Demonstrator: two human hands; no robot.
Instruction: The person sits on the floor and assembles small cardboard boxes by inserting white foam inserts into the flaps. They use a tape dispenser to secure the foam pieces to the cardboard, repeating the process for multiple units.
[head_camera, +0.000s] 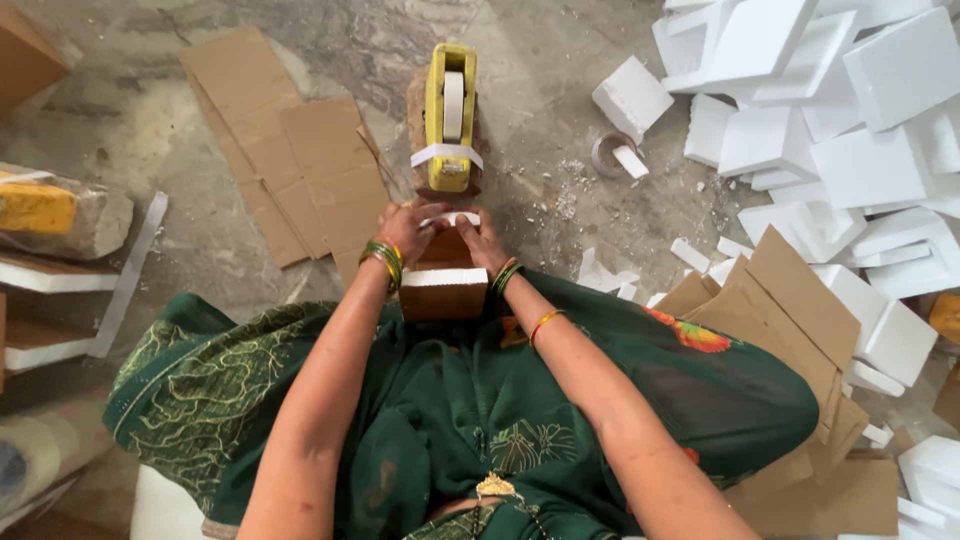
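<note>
Seen from above, a person in a dark green patterned garment sat on a grey concrete floor (560, 90), both bare arms reaching toward twelve o'clock. At centre, a small brown cardboard box (443, 285) rested against the person's knees, a white strip across its near face. The left hand (410, 232) gripped the box's far left corner, fingers curled closed around it; the right hand (482, 240) pressed the far right corner, fingers pinching a short white strip of tape (452, 217) stretched between both hands. Just beyond, at twelve o'clock, a yellow tape dispenser holding a white roll (450, 115) stood on a brown block, its near end almost touching the fingertips, so little room remained ahead of the box. At ten o'clock, flat brown cardboard sheets (290, 150) lay on the floor, near the left forearm but apart from it. At two o'clock, a heap of white foam blocks (840, 120) crowded the right edge, with a grey tape roll (610, 153) and foam crumbs between the heap and the dispenser. At four o'clock, folded brown cardboard pieces (790, 300) leaned against the person's right knee. At nine o'clock, a yellow wrapped bundle (55, 212) sat above white foam slabs (45, 275). Bare floor stayed open between the dispenser and the foam heap.
</note>
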